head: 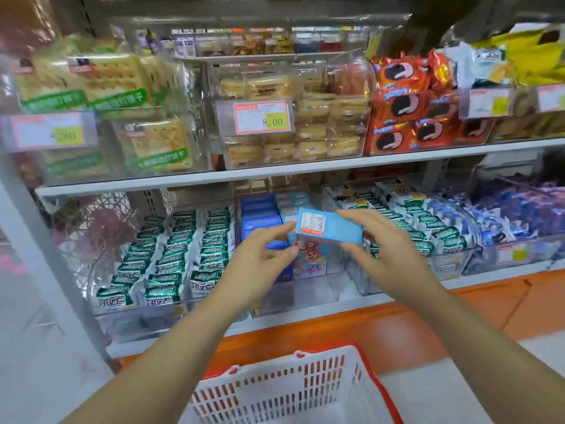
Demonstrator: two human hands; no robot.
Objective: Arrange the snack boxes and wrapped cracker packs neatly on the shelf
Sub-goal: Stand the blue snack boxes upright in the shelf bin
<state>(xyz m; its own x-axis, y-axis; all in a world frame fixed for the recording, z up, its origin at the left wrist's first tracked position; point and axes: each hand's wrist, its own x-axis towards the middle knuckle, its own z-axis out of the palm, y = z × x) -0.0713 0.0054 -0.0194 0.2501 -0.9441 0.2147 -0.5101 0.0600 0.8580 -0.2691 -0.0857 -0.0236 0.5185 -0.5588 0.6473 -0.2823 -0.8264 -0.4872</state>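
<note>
- Head view, far left of the upper shelf [275, 172]: we note cracker packs with green bands [116, 87] stacked in a clear bin behind a price tag.
- On the lower shelf [477, 281] at left, green-and-white wrapped packs [171, 255] stand in tidy rows in a clear bin.
- The left hand [260, 264] reaches forward and pinches the left end of a light blue snack box [330, 229] between thumb and fingertips.
- This box is held in the air, slightly tilted, its label side toward us, just in front of the centre bin on the lower shelf.
- In that bin, dark blue boxes [260, 218] sit in a row at left; a box with a cartoon face [308, 258] stands upright directly below the held box.
- The right hand [376, 240] grips the right end of the box, fingers on top and thumb beneath.
- Right of the hands, more green-and-white packs [412, 215] fill the next bin, with blue-and-white wrapped packs [504, 215] heaped loosely beyond.
- Below, between the forearms, a white basket with a red rim [290, 393] is in view.
</note>
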